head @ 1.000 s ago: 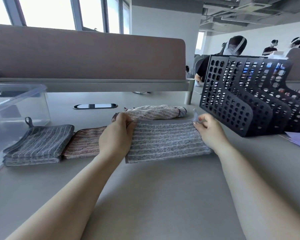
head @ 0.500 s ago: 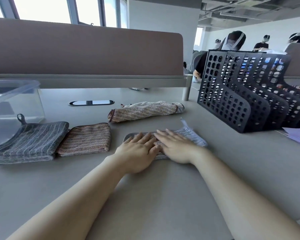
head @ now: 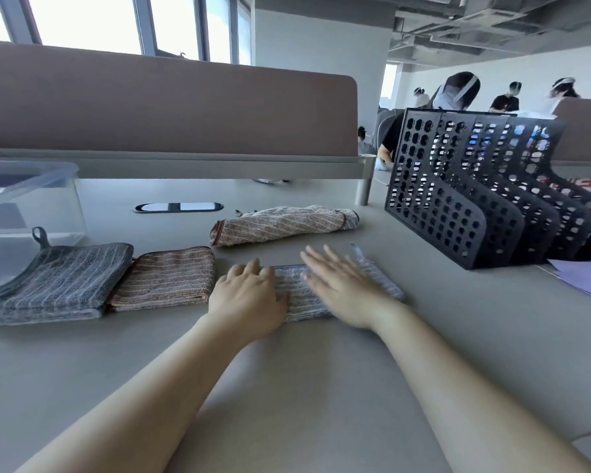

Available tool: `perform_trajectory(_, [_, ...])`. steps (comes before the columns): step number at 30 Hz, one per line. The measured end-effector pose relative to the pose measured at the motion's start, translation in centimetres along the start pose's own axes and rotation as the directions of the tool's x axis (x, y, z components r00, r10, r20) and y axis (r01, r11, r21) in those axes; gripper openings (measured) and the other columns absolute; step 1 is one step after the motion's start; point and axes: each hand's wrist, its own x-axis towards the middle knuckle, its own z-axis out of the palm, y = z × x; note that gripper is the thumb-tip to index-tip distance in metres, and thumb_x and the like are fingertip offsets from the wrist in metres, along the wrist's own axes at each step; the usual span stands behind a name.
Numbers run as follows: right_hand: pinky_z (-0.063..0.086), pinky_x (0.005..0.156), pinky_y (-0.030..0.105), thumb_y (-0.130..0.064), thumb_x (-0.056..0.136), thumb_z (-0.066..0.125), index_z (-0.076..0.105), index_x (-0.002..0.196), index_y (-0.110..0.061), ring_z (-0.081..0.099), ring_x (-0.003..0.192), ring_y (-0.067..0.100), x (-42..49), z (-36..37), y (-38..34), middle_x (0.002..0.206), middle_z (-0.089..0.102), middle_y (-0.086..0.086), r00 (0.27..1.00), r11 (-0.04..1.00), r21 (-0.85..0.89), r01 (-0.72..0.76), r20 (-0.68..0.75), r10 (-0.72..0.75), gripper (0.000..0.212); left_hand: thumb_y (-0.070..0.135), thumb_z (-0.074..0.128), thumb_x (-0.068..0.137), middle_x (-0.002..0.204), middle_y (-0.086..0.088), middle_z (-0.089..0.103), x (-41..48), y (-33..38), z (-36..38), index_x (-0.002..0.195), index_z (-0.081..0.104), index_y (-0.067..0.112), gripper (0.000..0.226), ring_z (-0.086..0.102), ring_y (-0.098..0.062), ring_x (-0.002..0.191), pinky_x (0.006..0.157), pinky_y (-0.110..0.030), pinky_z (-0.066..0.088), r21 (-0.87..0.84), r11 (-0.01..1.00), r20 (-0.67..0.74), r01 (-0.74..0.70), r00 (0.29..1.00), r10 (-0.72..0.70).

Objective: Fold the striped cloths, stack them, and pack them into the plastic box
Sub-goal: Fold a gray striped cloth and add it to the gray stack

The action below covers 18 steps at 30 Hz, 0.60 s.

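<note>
Head view: a grey surface (head: 321, 387) in a bright office, with windows (head: 82, 22) above a brown partition (head: 168, 107). The left hand (head: 248, 298) and right hand (head: 342, 288) lie flat, fingers released, pressing a grey striped cloth (head: 296, 295) at centre. A dark folded cloth (head: 58, 285) lies at left beside the clear plastic box (head: 28, 199). A black file rack (head: 458, 206) stands at right.

Left hand (head: 249, 302), right hand (head: 343, 290) flat on grey cloth (head: 299, 297)

An open-plan office: a long grey table (head: 321, 387) backed by a brown fabric partition screen (head: 168, 107), black perforated plastic file racks (head: 485, 199), exposed ceiling ducts (head: 492, 25), seated people behind (head: 458, 97).
</note>
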Motion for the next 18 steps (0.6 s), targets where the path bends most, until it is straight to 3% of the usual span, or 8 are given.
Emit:
perform_trajectory(3, [-0.006, 0.118, 0.033, -0.058, 0.096, 0.014, 0.002, 0.152, -0.031, -0.009, 0.147, 0.008, 0.2, 0.8, -1.2, 0.159, -0.006, -0.016, 0.986, 0.997, -0.076, -0.02, 0.163, 0.032, 0.063, 0.052, 0.037, 0.092, 0.145, -0.005, 0.037, -0.1, 0.0, -0.2, 0.134, 0.039, 0.018, 0.053, 0.033, -0.031, 0.134, 0.104, -0.038, 0.033, -0.025, 0.996, 0.002, 0.088, 0.996, -0.088])
perform_trajectory(9, [-0.005, 0.117, 0.032, -0.057, 0.097, 0.015, 0.003, 0.152, -0.032, -0.007, 0.146, 0.007, 0.3, 0.7, -0.9, 0.159, -0.006, -0.016, 0.986, 0.998, -0.05, -0.027, 0.16, 0.035, 0.062, 0.062, 0.044, 0.086, 0.133, -0.014, 0.043, -0.3, 0.4, -0.7, 0.133, 0.034, 0.01, 0.071, 0.042, -0.039, 0.124, 0.095, -0.038, 0.038, -0.061, 0.969, 0.041, 0.238, 0.971, -0.236])
perform_trajectory(11, [-0.006, 0.117, 0.032, -0.057, 0.097, 0.015, 0.004, 0.152, -0.032, -0.007, 0.146, 0.007, 0.3, 0.8, -1.0, 0.159, -0.005, -0.017, 0.986, 0.998, -0.049, -0.031, 0.161, 0.039, 0.061, 0.054, 0.053, 0.086, 0.132, -0.016, 0.039, 0.0, 0.4, -1.1, 0.129, 0.035, 0.008, 0.065, 0.047, -0.039, 0.119, 0.09, -0.037, 0.04, -0.196, 0.944, 0.079, 0.266, 0.964, -0.255])
perform_trajectory(14, [-0.006, 0.118, 0.032, -0.057, 0.097, 0.013, 0.007, 0.151, -0.035, -0.007, 0.146, 0.005, 0.5, 0.7, -0.8, 0.158, -0.003, -0.019, 0.988, 0.999, 0.027, -0.046, 0.15, 0.042, 0.059, 0.047, 0.062, 0.082, 0.129, -0.015, 0.038, 0.3, -0.1, -1.9, 0.124, 0.038, 0.006, 0.063, 0.051, -0.029, 0.102, 0.078, -0.03, 0.043, -0.448, 0.824, 0.157, 0.348, 0.937, -0.311])
perform_trajectory(16, [-0.007, 0.118, 0.032, -0.057, 0.098, 0.011, 0.008, 0.151, -0.037, -0.007, 0.146, 0.004, 0.5, 0.7, -0.7, 0.158, -0.002, -0.022, 0.989, 0.996, 0.074, -0.048, 0.145, 0.036, 0.057, 0.042, 0.068, 0.081, 0.107, -0.013, 0.053, 0.4, -0.8, -2.2, 0.105, 0.049, 0.005, 0.048, 0.051, -0.019, 0.079, 0.066, -0.025, 0.04, -0.593, 0.727, 0.177, 0.344, 0.938, -0.3])
perform_trajectory(18, [-0.008, 0.118, 0.033, -0.055, 0.098, 0.012, 0.005, 0.151, -0.038, -0.01, 0.145, 0.003, 0.3, 0.8, -0.7, 0.157, -0.005, -0.022, 0.987, 0.999, 0.034, -0.03, 0.157, 0.024, 0.056, 0.039, 0.072, 0.079, 0.072, -0.007, 0.054, 0.6, -1.4, -2.5, 0.073, 0.05, 0.01, 0.037, 0.048, -0.015, 0.056, 0.053, -0.019, 0.037, -0.701, 0.632, 0.187, 0.331, 0.94, -0.285])
